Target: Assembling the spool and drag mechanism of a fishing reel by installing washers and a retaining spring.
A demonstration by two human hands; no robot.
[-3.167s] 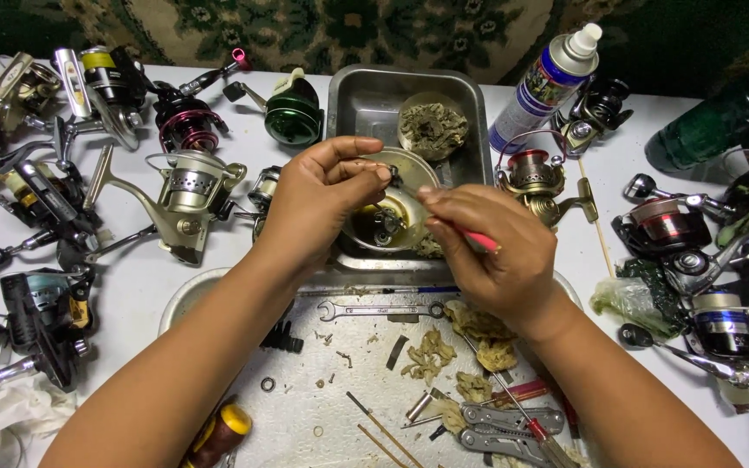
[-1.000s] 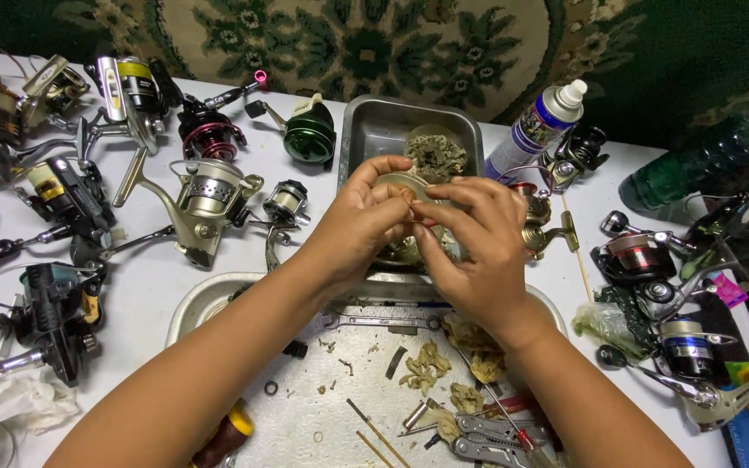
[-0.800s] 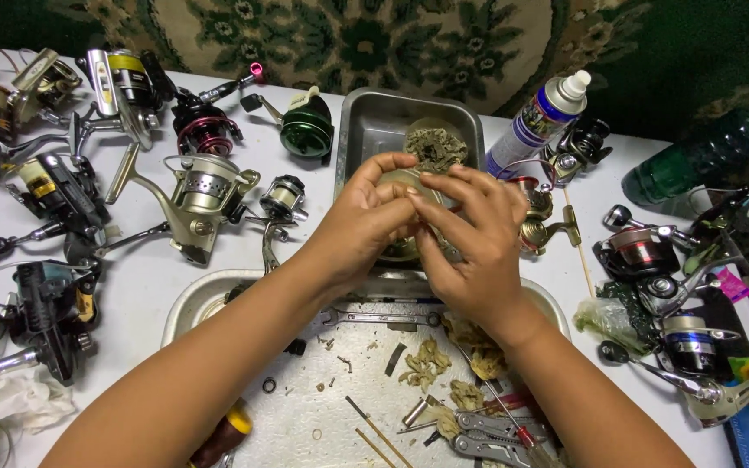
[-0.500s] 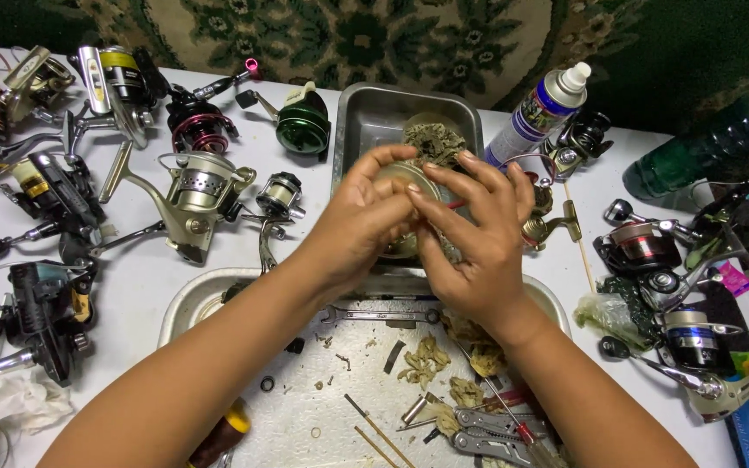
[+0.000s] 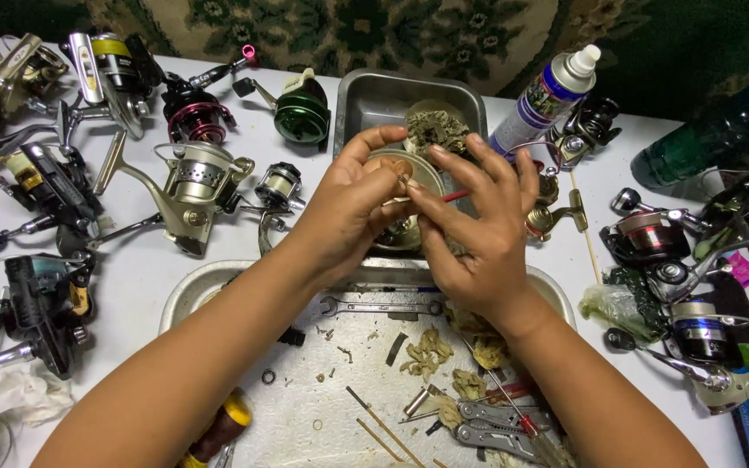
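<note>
1. Hiding most of the round reel part (image 5: 409,173) over the square metal pan (image 5: 366,95), my left hand (image 5: 348,208) is pinching its rim.
2. My right hand (image 5: 478,234) is gripping a thin red-handled tool (image 5: 455,196), tip unseen.
3. A spray can (image 5: 543,95) is standing just beside.

Both hands cover most of the round reel part (image 5: 409,173), so its lower half cannot be made out. The left hand (image 5: 344,212) and right hand (image 5: 478,234) hide the grip on it. The screwdriver (image 5: 218,429) is cut off at the surface's near edge.
</note>
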